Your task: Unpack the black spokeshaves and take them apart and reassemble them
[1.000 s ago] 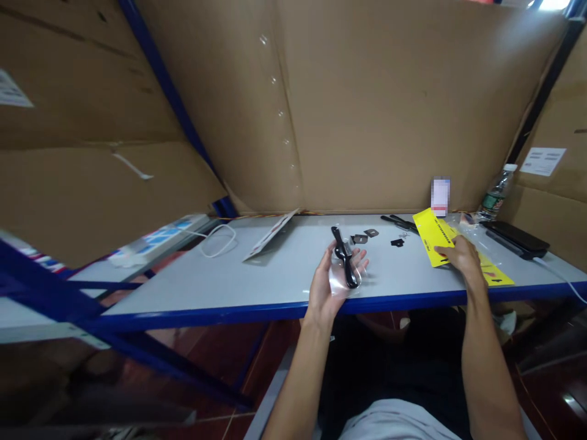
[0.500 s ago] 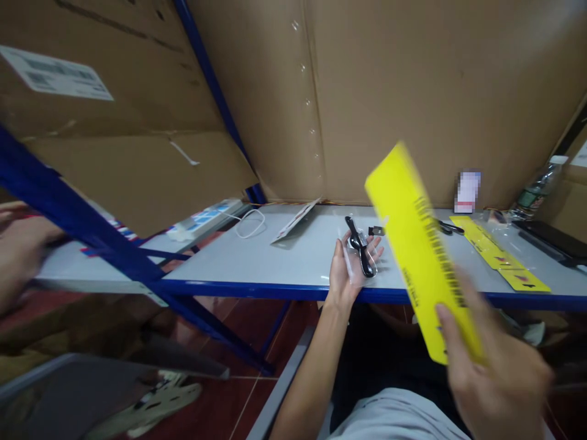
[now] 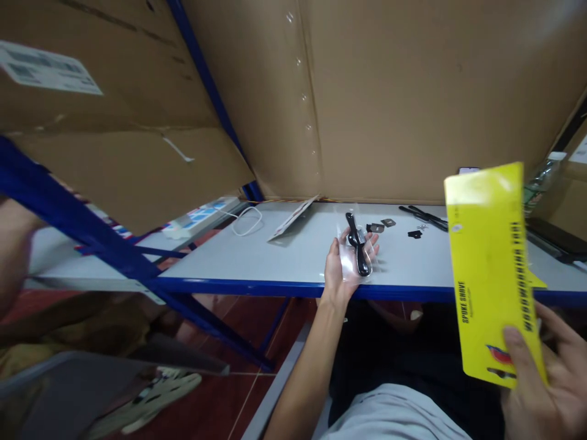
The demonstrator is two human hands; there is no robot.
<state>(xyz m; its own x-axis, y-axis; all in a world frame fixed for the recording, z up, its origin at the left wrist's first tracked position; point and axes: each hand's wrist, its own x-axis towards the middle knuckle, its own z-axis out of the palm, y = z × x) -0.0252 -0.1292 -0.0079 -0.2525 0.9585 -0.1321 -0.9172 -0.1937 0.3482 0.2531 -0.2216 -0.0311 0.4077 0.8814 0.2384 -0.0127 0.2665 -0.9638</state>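
Note:
My left hand point(image 3: 337, 263) is palm up, its thumb at the side of a clear plastic blister pack point(image 3: 348, 261) and its fingers behind it. Inside the pack lies a black spokeshave point(image 3: 359, 247). At the right, my right hand point(image 3: 545, 366) grips a yellow card point(image 3: 488, 263) by its lower end, thumb on the front. The card reads "SPOKE SHAVE" and "WOODWORKING TOOL". On the table beyond my left fingers lie small metal plates point(image 3: 388, 222), a black part point(image 3: 415, 234) and tiny screws point(image 3: 422, 227). Another black handled tool point(image 3: 424, 215) is partly behind the card.
A folded leaflet point(image 3: 293, 220), a white cable point(image 3: 247, 221) and a power strip point(image 3: 202, 217) are at the left. A bottle point(image 3: 543, 180) and a black object point(image 3: 554, 239) stand at the right. Cardboard point(image 3: 389, 104) walls the back. Another person's arm point(image 3: 16, 250) shows far left.
My right hand has swung the yellow card rightward and turned it more upright. The small parts on the table are uncovered; the yellow cards lying there are now mostly hidden. My left hand hardly moved.

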